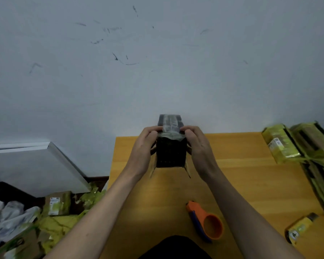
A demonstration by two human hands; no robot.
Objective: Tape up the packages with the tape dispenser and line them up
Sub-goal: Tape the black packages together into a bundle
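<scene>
So right now both hands are on the dark package (171, 152), which stands up on end on the wooden table (241, 176), near the table's far edge by the wall. The left hand (145, 148) grips the package's left side and the right hand (196, 149) grips its right side, fingers curled round the upper corners, thumbs pressing down on a strip of clear tape (170, 128) that runs over the top end. Looks like they're smoothing the tape down, though I can't tell how well it's stuck on the far side.

The thing that matters for the next bit: the package's long axis points up and away from the person, and the bottom flaps at its near end look splayed open on both sides. So that end probably needs taping too. The tape dispenser (207, 224), orange with a blue handle, lies flat on the table nearer the body than the package and off to its right, right under the right forearm. The right hand is clearly the closer one, so I'd guess it lets go and drops back for it while the left keeps the package steady.

Yellow-taped packages (281, 144) sit to the right of the dark one, along the table's right edge.
</scene>
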